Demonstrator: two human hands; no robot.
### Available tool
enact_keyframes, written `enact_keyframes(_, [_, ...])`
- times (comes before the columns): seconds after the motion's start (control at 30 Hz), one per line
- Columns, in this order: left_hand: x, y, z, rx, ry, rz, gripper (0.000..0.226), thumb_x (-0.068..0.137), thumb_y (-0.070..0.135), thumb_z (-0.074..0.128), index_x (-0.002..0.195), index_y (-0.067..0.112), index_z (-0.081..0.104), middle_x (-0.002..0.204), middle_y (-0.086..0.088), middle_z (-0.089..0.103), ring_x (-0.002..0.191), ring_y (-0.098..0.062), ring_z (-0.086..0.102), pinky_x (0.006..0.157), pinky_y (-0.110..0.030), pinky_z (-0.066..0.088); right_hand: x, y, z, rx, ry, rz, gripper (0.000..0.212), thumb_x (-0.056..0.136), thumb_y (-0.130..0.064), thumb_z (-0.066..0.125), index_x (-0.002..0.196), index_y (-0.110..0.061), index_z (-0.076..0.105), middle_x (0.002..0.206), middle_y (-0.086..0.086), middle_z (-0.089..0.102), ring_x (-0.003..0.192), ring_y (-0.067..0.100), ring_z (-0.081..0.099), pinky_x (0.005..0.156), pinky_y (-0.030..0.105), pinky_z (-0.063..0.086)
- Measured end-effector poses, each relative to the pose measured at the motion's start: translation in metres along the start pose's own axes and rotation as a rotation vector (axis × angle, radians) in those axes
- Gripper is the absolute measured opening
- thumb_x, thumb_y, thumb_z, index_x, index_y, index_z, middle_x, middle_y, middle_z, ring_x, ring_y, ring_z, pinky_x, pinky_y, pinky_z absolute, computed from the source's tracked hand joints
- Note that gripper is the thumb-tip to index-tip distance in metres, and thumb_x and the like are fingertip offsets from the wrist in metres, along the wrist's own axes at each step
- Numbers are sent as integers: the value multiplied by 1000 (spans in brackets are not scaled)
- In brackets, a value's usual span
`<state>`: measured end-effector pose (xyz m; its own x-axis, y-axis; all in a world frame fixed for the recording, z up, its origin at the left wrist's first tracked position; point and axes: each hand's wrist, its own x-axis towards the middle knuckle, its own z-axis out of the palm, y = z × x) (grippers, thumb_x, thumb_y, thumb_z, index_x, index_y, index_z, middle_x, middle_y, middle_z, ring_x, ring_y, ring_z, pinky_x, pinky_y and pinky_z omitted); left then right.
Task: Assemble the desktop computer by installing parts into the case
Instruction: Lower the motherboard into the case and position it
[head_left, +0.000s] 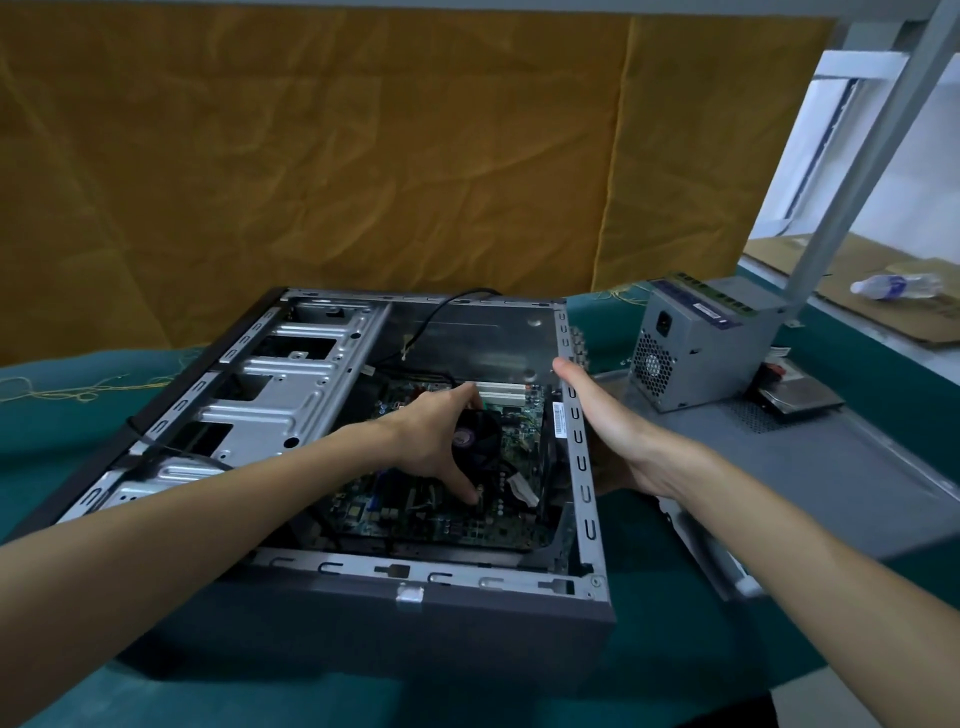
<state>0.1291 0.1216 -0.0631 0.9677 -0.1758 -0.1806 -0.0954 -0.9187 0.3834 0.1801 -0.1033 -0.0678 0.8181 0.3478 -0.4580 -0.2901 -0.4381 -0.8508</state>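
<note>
Nearest us, our 2 bare forearms reach out over the near wall of the case (467, 608), which lies open on its side on the teal cloth (675, 649). Our left hand (431, 441) sits inside it, thumb and fingers spread around the black cooler fan (480, 439) on the motherboard (441, 514). Our right hand (608, 431) lies flat, fingers straight, against the outside of the case's right wall. Farther right, the power supply (696, 348) stands on the grey side panel (831, 467), apart from both hands.
</note>
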Motion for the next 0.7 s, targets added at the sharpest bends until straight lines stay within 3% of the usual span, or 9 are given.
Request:
enact_keyframes(0.07, [-1,0,1,3,-7,0,110,52,43,100,141,17,40,139,-3,54,126,-23,52,105,-40,47,1,2,1,58,-35,36,97,76,-97,36,158,-45,28,151,6,45,145,35,40,114,60,38])
enact_keyframes(0.2, [-2,1,2,13,-38,-4,111,56,44,99,144,17,37,146,-4,49,132,-24,47,108,-36,44,2,4,1,132,-77,8,94,76,-95,43,157,-51,24,160,4,39,141,32,45,111,61,41])
enact_keyframes(0.3, [-3,2,-2,29,-70,-13,115,60,45,96,151,18,30,151,-4,43,136,-23,44,110,-36,42,1,7,-7,169,-129,-6,98,69,-98,49,155,-54,28,150,-3,46,139,31,49,111,63,41])
enact_keyframes(0.37, [-6,2,-5,19,-115,-43,118,62,54,93,154,22,26,153,-2,38,136,-23,44,111,-36,43,0,14,-11,226,-166,5,100,67,-98,50,154,-52,32,148,2,53,130,35,59,106,63,45])
enact_keyframes(0.43, [-8,4,-8,-58,-137,-165,122,62,75,81,157,27,20,154,-5,27,136,-26,43,112,-38,42,1,21,-14,247,-186,30,113,63,-100,53,158,-41,32,159,13,42,136,41,51,108,67,41])
enact_keyframes(0.5, [-6,9,-6,-70,-83,-345,120,66,89,62,153,16,24,150,-14,31,129,-29,51,99,-36,50,0,25,-14,272,-210,52,122,59,-98,62,159,-34,33,161,16,37,137,42,50,109,67,41])
enact_keyframes(0.53, [-5,12,-5,-52,-77,-402,111,70,90,57,142,8,36,141,-16,43,117,-26,60,85,-31,55,-1,26,-15,291,-223,60,124,57,-95,67,158,-32,34,159,18,40,134,42,54,106,67,44])
enact_keyframes(0.6, [0,16,3,-104,-106,-432,88,76,85,58,116,7,59,118,-10,60,96,-20,67,65,-29,61,-3,26,-17,316,-244,89,128,53,-91,76,157,-30,34,152,21,48,126,40,61,102,64,49])
enact_keyframes(0.7, [4,15,11,-168,-39,-453,79,70,80,70,108,12,66,113,-7,65,93,-18,66,58,-24,55,-4,26,-20,335,-278,109,132,51,-88,80,158,-26,33,148,23,52,125,40,61,103,64,48])
